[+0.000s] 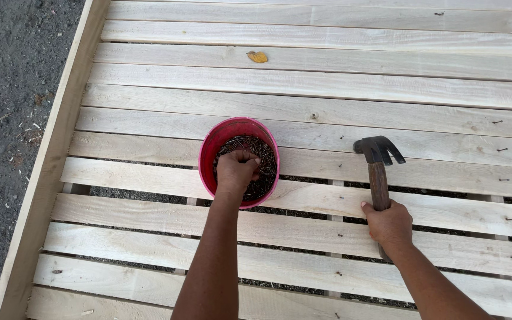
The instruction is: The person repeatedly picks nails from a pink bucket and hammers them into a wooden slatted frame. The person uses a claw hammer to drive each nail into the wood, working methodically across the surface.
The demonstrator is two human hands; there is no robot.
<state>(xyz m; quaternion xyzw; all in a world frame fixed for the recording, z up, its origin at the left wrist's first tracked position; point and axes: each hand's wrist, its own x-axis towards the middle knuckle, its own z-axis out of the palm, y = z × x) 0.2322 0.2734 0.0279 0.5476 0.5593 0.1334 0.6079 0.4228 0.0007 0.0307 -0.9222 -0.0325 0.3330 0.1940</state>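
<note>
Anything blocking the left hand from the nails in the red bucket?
Nothing visible. The left hand is already inside the open red bucket, fingers closed down among the nails. The right hand holds the hammer off to the side.

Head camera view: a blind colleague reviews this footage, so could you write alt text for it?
A person's left hand reaches into a red bucket of nails while the right hand grips a claw hammer lying on pale wooden slats. The slatted frame lies on dark ground; a yellow leaf sits on one slat.
</note>
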